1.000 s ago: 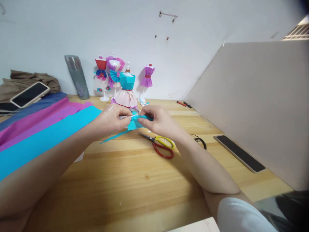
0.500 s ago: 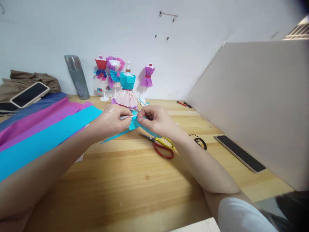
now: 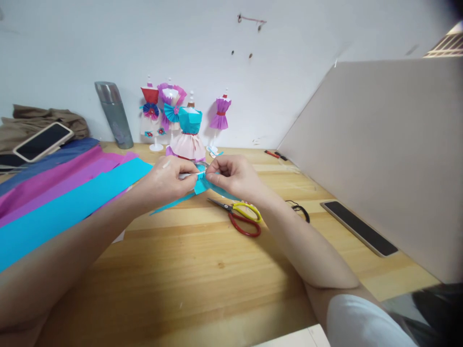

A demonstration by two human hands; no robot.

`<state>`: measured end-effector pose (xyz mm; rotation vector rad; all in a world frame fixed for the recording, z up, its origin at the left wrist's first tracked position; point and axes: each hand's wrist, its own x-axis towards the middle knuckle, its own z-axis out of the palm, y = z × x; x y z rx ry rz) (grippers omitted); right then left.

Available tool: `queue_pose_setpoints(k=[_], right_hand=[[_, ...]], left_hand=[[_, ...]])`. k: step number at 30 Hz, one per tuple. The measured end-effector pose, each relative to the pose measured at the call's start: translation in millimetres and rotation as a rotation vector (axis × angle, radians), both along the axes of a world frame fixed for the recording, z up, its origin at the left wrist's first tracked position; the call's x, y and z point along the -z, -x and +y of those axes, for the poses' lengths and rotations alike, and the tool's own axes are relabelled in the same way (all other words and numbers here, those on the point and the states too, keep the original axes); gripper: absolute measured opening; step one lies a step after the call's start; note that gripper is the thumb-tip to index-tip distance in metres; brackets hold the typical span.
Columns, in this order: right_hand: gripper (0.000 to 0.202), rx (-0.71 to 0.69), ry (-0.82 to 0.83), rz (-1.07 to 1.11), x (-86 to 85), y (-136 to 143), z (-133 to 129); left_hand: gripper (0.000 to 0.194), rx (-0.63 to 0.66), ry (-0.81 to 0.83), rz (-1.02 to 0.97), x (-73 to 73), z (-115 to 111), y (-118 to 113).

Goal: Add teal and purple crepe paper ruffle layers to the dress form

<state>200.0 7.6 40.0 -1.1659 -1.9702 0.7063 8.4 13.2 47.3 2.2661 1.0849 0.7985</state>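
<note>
Fingers pinched, my left hand [image 3: 171,176] grips a gathered blue crepe paper strip [image 3: 201,186] together with a thin whitish piece. A clear curved rim shows just behind the fingertips; what it belongs to I cannot make out. My right hand [image 3: 233,176] is closed too, thumb and forefinger pinching the same strip close to the left fingertips. Narrow blue ends hang to both sides, one running below my left hand and one under my right. Scissors [image 3: 237,213] with one yellow and one red handle lie on the wooden table just below the hands.
Behind the hands stand several small dress forms [image 3: 190,123] in paper dresses, beside a grey bottle [image 3: 115,115]. Blue and purple paper sheets [image 3: 75,202] and a phone [image 3: 44,142] lie left. On the right are a black cord [image 3: 303,212], a dark flat bar [image 3: 358,227] and a partition [image 3: 383,159].
Hardly anything differs. My right hand and forearm have shifted very slightly, covering more of the black cord; both hands keep their pinch on the blue strip.
</note>
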Motion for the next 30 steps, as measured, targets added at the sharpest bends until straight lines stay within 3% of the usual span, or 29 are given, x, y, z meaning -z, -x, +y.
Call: queue_pose_setpoints(k=[5,18,25,30], right_hand=[[0.008,0.003,-0.06,-0.001,4.7,-3.2,4.6],[0.013,0.077,-0.085,-0.066,5.9,-2.1,5.1],[0.013,0.087,-0.157,-0.143,0.7,-1.6,-3.6],[0.01,0.008,-0.08,-0.105,-6.6,-6.4,-5.0]], left_hand=[[0.037,-0.009,-0.025,0.054,-1.2,0.0,0.6],[0.032,-0.014,-0.024,0.056,-2.1,-2.2,-0.9],[0.028,0.064,0.125,0.05,-6.1,0.0,1.8],[0.027,0.058,0.151,-0.033,-4.2,1.5,0.9]])
